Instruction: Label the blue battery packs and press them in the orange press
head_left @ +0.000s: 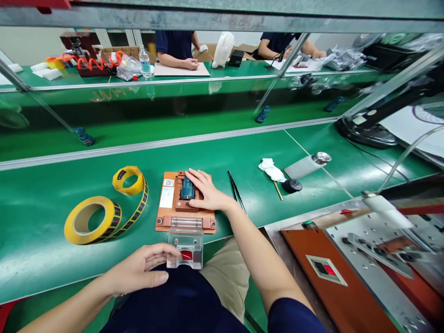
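An orange-brown fixture [166, 210] lies on the green bench with a dark teal part [188, 188] seated in its recess. My right hand [207, 192] rests over the fixture's right side, fingers apart, its fingertips and thumb at the edge of the teal part. The clear hinged cover [186, 240] is swung back toward my body and hangs over the bench edge; a small red piece [186, 255] shows in it. My left hand [147, 268] is open, its fingertips at the cover's left side. To the left sits a yellow label roll [81, 222], its strip running to a smaller yellow coil [129, 180].
Black tweezers [236, 190] lie right of the fixture. Farther right are a white dispenser bottle [305, 166], a crumpled tissue [272, 170] and a black cap [292, 186]. A machine with an orange panel [340, 277] stands at right. People's arms show beyond the clear partition.
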`<action>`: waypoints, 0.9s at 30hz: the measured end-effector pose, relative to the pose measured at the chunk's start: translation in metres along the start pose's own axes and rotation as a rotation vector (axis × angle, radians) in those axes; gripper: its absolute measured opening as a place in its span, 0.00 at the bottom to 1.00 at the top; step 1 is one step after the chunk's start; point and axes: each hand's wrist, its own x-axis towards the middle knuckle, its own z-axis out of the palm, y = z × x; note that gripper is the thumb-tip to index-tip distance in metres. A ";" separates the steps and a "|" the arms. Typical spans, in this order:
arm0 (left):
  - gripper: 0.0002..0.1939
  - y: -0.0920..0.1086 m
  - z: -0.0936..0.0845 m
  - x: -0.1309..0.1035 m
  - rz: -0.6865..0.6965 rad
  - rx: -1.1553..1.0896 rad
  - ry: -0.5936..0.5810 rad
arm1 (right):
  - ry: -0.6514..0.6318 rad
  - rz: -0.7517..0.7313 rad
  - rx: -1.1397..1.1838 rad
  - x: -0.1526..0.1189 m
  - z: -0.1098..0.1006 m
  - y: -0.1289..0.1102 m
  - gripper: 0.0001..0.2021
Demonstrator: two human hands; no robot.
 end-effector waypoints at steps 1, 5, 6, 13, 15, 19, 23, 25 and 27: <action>0.21 0.003 -0.001 -0.002 0.009 -0.040 0.009 | 0.022 0.014 -0.020 -0.001 0.001 -0.001 0.43; 0.29 0.032 -0.004 -0.007 0.130 -0.342 0.009 | 0.372 0.079 -0.063 -0.017 0.001 -0.002 0.27; 0.32 0.042 -0.005 -0.004 0.165 -0.403 0.015 | 0.510 0.120 -0.077 -0.025 0.001 -0.001 0.24; 0.19 0.094 -0.006 0.056 0.121 -0.539 0.230 | 0.907 0.492 -0.358 -0.102 0.023 0.031 0.21; 0.15 0.094 -0.011 0.068 0.060 -0.521 0.281 | 0.922 0.590 -0.407 -0.113 0.033 0.038 0.26; 0.18 0.089 -0.030 0.054 0.107 -0.210 0.383 | 0.879 0.727 -0.389 -0.115 0.040 0.037 0.26; 0.17 0.083 -0.066 0.010 0.250 0.532 0.788 | 0.849 0.762 -0.410 -0.111 0.039 0.032 0.25; 0.16 0.082 -0.084 -0.002 0.256 0.846 0.967 | 0.853 0.770 -0.416 -0.111 0.039 0.033 0.24; 0.18 0.086 -0.100 0.000 0.229 0.982 1.008 | 0.864 0.779 -0.411 -0.111 0.041 0.036 0.23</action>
